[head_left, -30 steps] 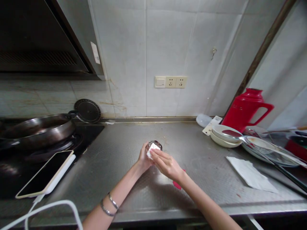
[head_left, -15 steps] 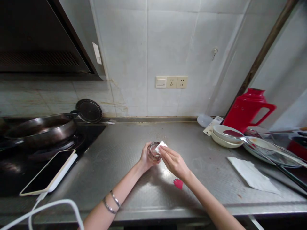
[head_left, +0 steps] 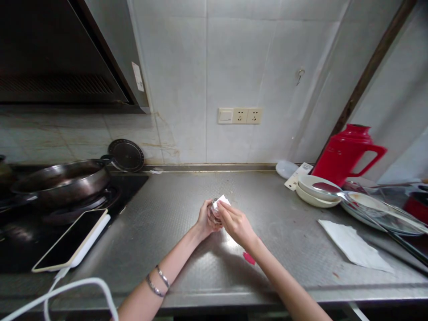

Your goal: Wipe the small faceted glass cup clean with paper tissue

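My left hand (head_left: 204,221) is closed round a small clear glass jar (head_left: 212,216), held above the steel counter with its round mouth tilted up. My right hand (head_left: 236,223) pinches a folded white paper tissue (head_left: 221,201) between thumb and fingers. The tissue sits at the jar's mouth and covers part of the opening, so the inside is mostly hidden. On the counter beneath my right wrist lies a small red piece (head_left: 248,257), partly covered by the forearm.
At left, a phone (head_left: 72,240) with a white cable lies by the stove, where a steel pan (head_left: 67,183) stands. To the right are a white paper towel (head_left: 354,245), stacked bowls (head_left: 316,196), long-handled utensils and a red thermos jug (head_left: 347,151).
My right hand has moved slightly left and inward with the tissue, which now covers more of the jar's mouth. The left hand still holds the jar; the view has shifted slightly.
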### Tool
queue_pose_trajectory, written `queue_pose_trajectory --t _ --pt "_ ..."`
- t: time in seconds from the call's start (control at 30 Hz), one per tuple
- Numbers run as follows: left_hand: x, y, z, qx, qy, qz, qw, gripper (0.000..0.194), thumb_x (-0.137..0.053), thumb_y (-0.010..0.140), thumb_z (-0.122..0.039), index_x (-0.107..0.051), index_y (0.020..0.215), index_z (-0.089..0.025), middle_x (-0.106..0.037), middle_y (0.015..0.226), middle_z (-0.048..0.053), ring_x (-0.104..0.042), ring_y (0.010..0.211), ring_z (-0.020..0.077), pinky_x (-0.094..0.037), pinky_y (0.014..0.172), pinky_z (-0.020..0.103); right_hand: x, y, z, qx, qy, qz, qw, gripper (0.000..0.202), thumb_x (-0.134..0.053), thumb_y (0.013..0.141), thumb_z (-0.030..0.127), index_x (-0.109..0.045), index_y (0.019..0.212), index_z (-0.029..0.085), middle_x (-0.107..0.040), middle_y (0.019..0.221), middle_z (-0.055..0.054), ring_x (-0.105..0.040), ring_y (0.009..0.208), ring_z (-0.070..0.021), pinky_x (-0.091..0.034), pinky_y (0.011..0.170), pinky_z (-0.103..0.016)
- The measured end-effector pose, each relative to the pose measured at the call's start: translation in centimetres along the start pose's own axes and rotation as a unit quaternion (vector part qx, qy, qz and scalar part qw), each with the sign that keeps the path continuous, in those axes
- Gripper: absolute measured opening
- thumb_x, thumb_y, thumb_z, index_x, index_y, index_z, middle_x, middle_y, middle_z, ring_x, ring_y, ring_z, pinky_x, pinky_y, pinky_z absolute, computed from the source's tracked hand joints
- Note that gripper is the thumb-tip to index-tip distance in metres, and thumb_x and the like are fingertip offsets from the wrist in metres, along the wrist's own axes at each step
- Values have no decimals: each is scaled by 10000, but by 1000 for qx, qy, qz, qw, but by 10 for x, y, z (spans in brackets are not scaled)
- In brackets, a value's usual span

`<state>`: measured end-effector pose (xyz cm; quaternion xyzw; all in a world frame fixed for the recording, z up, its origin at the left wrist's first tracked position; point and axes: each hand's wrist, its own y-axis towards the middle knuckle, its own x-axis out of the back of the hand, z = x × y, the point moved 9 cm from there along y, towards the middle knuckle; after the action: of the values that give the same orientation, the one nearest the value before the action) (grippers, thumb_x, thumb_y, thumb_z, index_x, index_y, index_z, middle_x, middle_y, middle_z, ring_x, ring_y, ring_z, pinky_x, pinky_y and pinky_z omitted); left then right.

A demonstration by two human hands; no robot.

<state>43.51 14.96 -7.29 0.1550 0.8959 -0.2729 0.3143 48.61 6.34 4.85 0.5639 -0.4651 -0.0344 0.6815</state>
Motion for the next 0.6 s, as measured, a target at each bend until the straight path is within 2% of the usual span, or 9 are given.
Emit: queue_pose_trajectory --t 0.1,0.23,0.43,0.6 --pt "3 2 -1 -5 -6 -3 1000 385 -519 750 -531 -533 625 -167 -517 422 -9 -458 328 129 -305 366 228 2 0 8 14 3 -1 1000 391 -401 937 94 -450 1324 58 -672 1114 -211 -558 1198 -265 -551 921 -356" --pt "4 2 -7 -30 -27 3 999 384 -522 758 -518 -580 677 -148 -602 522 31 -536 417 143 -346 418 233 2 -4 20 52 7 7 999 401 -419 922 74 -454 1321 62 -688 1087 -189 -571 1183 -261 -555 918 -351" --pt "-2 -3 -6 -15 -16 14 1000 391 -503 774 -522 -591 691 -150 -538 449 1 -455 356 124 -301 408 227 3 -10 9 31 -11 18 999 350 -415 927 82 -496 1268 71 -663 1134 -209 -594 1154 -260 -569 889 -350" --pt "2 2 -12 -62 -44 19 997 392 -540 759 -517 -621 740 -134 -631 563 44 -569 485 159 -407 493 251 2 -12 25 43 -16 8 999 360 -414 919 67 -485 1272 51 -697 1057 -184 -606 1136 -260 -577 878 -336"
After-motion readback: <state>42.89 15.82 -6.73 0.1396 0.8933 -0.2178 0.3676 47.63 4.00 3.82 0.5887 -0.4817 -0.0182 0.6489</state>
